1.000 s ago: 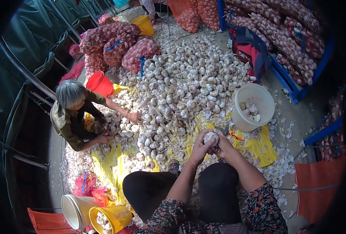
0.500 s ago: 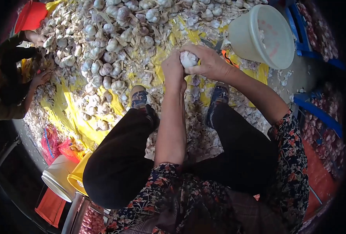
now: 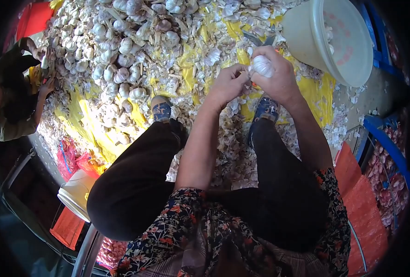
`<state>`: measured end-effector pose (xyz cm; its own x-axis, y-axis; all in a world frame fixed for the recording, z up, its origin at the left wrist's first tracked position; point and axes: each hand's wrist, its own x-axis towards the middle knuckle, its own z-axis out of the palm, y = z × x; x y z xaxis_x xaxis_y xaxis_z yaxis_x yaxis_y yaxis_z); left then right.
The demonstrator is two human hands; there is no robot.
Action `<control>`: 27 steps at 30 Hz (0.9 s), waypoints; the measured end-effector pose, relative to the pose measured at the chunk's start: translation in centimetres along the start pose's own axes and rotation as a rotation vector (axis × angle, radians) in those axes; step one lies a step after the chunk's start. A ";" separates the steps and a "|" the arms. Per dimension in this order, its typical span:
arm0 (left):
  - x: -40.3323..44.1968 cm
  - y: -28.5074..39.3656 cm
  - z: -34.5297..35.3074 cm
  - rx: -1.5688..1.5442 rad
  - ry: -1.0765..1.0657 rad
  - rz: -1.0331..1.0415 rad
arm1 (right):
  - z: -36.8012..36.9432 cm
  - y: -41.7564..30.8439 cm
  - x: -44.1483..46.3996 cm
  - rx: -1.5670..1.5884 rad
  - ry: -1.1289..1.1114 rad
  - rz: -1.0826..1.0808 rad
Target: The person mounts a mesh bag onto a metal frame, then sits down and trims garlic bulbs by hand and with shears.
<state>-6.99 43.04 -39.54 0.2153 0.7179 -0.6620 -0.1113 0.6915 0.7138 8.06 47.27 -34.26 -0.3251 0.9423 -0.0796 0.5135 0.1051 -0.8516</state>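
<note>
My right hand is closed around a whitish garlic bulb, with the thumb and fingers on its sides. Close beside it, my left hand pinches pale papery garlic skin at the bulb's lower left end; the fingertips partly hide it. Just beyond my hands a dark bladed tool lies among the peelings, its far part covered by my right hand. A translucent white bucket is tilted to the right of it, with some pale garlic inside.
A large heap of garlic bulbs spreads over a yellow sheet strewn with skins. Another person works at the left. Blue crates and an orange-red sack are at the right, another white bucket at lower left.
Both hands have drawn apart slightly. The bulb has moved right with my right hand and shows more fully, while my left hand has shifted from covering it to pinching at its end.
</note>
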 end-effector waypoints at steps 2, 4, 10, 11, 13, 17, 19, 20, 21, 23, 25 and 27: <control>1.1 -1.8 -3.1 0.255 0.274 0.081 | -4.6 -2.9 0.0 -0.244 0.298 -0.218; 3.1 -2.9 -8.1 0.422 0.755 0.183 | -8.6 -3.6 0.4 -0.275 0.677 -0.293; 9.8 -0.5 -14.2 0.617 1.164 0.027 | -8.8 -4.2 -0.1 -0.572 0.518 -0.285; 11.1 -0.8 -13.9 0.685 1.217 -0.088 | -5.9 -3.0 -1.5 -0.336 0.351 -0.076; 11.6 -0.4 -14.2 0.696 1.151 -0.052 | -1.6 3.7 -1.2 -0.578 0.083 0.191; 9.6 0.0 -13.2 1.035 0.676 0.063 | 2.5 11.4 -1.5 -0.779 0.060 0.434; 9.0 -0.9 -10.4 0.958 0.536 0.047 | 3.0 11.3 -1.4 -0.746 0.040 0.492; 8.0 -1.3 -8.4 0.836 0.565 0.161 | 3.7 10.7 -1.0 -0.821 -0.028 0.533; 7.8 -1.7 -7.2 0.705 0.539 0.156 | 4.1 10.4 -0.7 -0.892 -0.102 0.572; 5.3 -1.0 -3.6 -0.281 0.299 0.251 | 3.8 10.8 -0.1 -0.867 -0.101 0.560; 4.0 -0.1 -2.5 -0.551 0.084 0.316 | 2.8 11.6 0.2 -0.803 -0.145 0.704; 3.9 0.4 -2.7 -0.605 -0.009 0.329 | 1.4 13.9 -1.3 -0.865 -0.085 0.657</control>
<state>-8.85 46.35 -42.50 0.0849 0.8994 -0.4288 -0.6937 0.3623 0.6225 14.53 47.08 -46.73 0.1800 0.8745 -0.4504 0.9813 -0.1915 0.0203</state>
